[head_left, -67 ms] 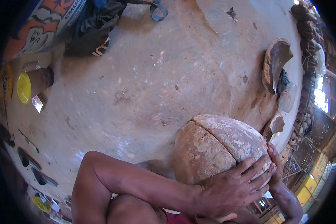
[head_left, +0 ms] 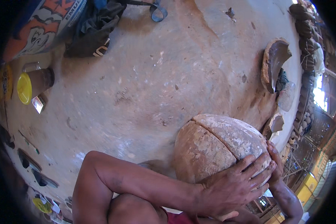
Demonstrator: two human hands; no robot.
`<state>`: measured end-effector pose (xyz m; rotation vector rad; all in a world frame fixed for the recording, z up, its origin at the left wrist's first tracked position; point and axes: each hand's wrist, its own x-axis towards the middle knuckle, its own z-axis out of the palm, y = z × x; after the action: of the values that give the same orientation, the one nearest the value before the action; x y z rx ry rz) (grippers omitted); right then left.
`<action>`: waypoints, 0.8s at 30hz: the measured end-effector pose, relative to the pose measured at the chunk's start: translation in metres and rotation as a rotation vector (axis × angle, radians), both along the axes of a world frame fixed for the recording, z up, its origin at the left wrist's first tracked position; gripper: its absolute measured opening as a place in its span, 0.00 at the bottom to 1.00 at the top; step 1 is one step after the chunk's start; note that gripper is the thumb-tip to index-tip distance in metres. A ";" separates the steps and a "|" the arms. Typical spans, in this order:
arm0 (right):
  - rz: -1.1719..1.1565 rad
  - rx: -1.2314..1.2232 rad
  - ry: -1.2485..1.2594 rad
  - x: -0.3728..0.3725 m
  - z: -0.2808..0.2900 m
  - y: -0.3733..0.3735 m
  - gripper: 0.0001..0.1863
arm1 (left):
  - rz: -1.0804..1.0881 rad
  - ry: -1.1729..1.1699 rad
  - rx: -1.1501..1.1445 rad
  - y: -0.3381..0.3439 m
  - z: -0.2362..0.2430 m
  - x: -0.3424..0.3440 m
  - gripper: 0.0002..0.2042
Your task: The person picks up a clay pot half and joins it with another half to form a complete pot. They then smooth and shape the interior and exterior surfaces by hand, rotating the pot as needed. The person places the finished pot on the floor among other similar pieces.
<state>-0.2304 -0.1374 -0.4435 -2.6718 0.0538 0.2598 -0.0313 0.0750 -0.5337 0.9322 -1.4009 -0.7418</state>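
Nearest, a bent knee [head_left: 130, 211] sits under the left forearm, which crosses from left to right, so that the left hand [head_left: 231, 184] lies on the near right part of a large rounded form [head_left: 203, 153], with brown and pale crusted patches. Its fingers are spread and slightly curved over the surface, pressing rather than clenched, while the thumb stands off toward the near side. The right hand [head_left: 275, 164] is at the form's right end, fingers bent against it close to the left fingertips; its palm is mostly hidden, so I cannot tell how firmly it grasps. The form stands near, right of centre, with a dark groove [head_left: 214, 137] running over it from the far side toward the left fingers. Good handling here, I judge, means spreading pressure through flat fingers, bracing with both palms evenly, and keeping fingertips out of the groove, since a sharp push on one side could open or chip the form there. Farther right, a small broken shard [head_left: 267, 132] and a bigger curved shard [head_left: 268, 71] lie on the floor [head_left: 149, 93]; their edges look rough, so elbow and form should stay clear. Far left are a yellow-ended jar [head_left: 41, 82] and a dark bag [head_left: 89, 39].
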 end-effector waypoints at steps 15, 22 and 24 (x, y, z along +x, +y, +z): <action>0.012 -0.087 0.154 0.026 0.026 0.024 0.69 | 0.153 -0.066 0.093 0.003 0.005 -0.007 0.54; 0.083 -0.260 0.291 0.040 0.043 0.043 0.59 | 0.242 -0.064 0.089 0.007 0.008 -0.006 0.60; 0.054 -0.153 0.302 0.043 0.043 0.039 0.57 | 0.227 -0.049 0.113 0.006 0.008 -0.004 0.61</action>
<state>-0.1871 -0.0986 -0.4001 -2.7639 0.0985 0.7005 -0.0356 0.0806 -0.5255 1.1827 -1.2798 -0.6346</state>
